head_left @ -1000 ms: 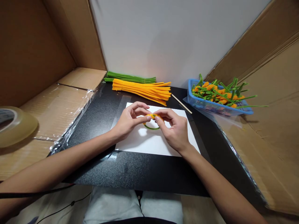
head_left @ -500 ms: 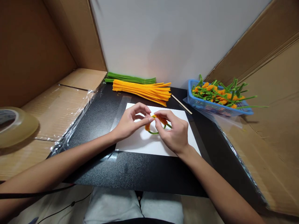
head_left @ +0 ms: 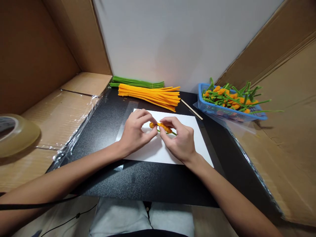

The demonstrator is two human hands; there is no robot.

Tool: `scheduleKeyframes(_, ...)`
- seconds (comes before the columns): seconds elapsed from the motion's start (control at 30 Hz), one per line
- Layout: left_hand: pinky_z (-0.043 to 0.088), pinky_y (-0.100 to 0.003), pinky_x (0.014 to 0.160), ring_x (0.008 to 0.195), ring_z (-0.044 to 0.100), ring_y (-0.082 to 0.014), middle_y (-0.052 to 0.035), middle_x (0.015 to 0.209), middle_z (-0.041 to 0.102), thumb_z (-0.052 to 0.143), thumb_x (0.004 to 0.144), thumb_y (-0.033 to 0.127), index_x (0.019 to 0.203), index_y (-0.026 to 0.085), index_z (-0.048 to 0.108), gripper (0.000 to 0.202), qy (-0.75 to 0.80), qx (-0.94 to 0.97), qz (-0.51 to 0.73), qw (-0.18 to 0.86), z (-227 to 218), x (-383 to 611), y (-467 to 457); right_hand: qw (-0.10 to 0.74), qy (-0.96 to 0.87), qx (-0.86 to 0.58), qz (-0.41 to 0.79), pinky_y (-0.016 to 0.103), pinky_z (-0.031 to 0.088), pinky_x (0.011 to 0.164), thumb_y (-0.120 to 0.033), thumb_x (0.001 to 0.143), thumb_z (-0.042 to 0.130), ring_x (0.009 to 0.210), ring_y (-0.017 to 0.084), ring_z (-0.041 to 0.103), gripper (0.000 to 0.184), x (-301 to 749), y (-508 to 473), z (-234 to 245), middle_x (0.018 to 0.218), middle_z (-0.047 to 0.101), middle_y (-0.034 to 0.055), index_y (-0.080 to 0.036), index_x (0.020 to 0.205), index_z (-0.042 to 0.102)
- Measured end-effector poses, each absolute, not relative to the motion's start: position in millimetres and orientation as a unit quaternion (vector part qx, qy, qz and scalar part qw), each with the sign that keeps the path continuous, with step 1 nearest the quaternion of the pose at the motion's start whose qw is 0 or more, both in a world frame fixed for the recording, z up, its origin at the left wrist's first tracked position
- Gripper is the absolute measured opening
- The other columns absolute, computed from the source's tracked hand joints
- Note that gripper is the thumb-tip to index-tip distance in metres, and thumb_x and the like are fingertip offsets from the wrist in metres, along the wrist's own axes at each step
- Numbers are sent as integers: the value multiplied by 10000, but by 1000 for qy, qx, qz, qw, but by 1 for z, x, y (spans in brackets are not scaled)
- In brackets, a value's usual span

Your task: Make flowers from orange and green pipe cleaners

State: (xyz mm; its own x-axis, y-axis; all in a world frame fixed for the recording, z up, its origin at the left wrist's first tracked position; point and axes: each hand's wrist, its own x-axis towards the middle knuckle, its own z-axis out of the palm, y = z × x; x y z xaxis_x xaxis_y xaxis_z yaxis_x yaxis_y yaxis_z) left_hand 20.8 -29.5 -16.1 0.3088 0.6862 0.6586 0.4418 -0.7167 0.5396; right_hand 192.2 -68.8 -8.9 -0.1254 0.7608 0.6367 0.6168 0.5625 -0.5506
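My left hand (head_left: 136, 132) and my right hand (head_left: 179, 141) meet over a white sheet of paper (head_left: 195, 146) on a black mat (head_left: 148, 181). Together they pinch a small orange pipe cleaner twist (head_left: 161, 126) with a green pipe cleaner stem (head_left: 172, 133) poking out beside my right fingers. Both hands have their fingers curled closed on the piece. Part of the stem is hidden under my hands.
A bundle of orange pipe cleaners (head_left: 153, 94) and a bundle of green ones (head_left: 135, 82) lie behind the paper. A thin wooden stick (head_left: 191, 109) lies to the right. A blue basket (head_left: 229, 113) holds several finished pieces. A tape roll (head_left: 14, 133) sits at far left; cardboard walls flank both sides.
The green loop under the orange part has closed up and flattened against the twist. My hands have drawn closer together, and the piece has turned more level.
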Motion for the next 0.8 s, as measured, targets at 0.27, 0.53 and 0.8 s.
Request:
scheduleKeyframes(0.27,331,-356,700,787,526,-206,-31,843,710,679,829,200,817,255,711,65,302,849,420,-106,-19,13,-21,458,-755,-467,43,294,576,698,-141,882,620,698,166,716,87,191,-70,-6,825,767,25,-204,888,681)
scheduleKeyframes(0.53,457,-317,755,804,577,-173,-38,850,679,647,870,221,904,207,735,96,298,831,440,165,-14,14,-18,469,-761,-445,54,308,593,742,-87,859,606,800,173,727,165,198,-68,-5,898,767,27,-217,927,681)
scheduleKeyframes(0.8,440,-294,729,790,584,-159,-19,816,655,670,833,164,853,200,736,78,298,817,468,157,-11,14,-20,461,-785,-409,63,333,598,798,-78,878,605,871,182,725,166,204,-64,-8,921,754,37,-208,958,668)
